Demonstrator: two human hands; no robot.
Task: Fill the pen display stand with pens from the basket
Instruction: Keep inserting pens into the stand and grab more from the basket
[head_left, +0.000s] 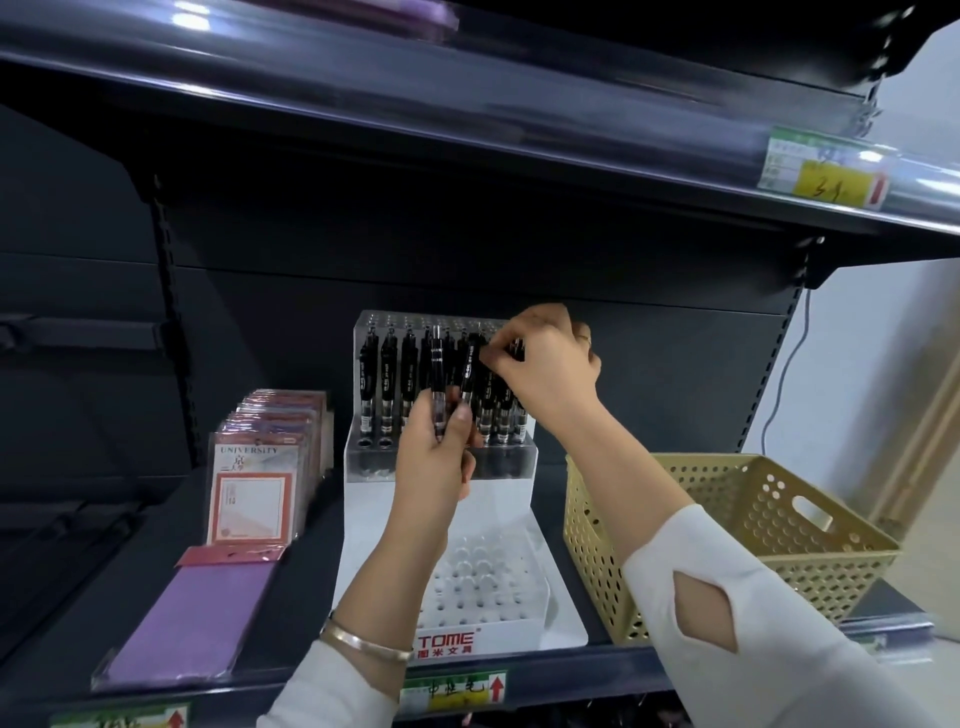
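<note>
On a dark shop shelf (317, 561), the left hand (439, 467) grips upright black pens (437, 374) before the white display stand (374, 525), while the right hand (545, 364) pinches another pen (474, 345) at its far tier, the tan basket (727, 525) just right.

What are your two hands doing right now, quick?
Left hand: holding black pens.
Right hand: pinching the top of a black pen at the pen display stand.

I see black pens (387, 387) upright in the upper tier of the white stand (371, 512); its lower holes are unfilled. The tan perforated basket (597, 540) stands just right of it.
</note>
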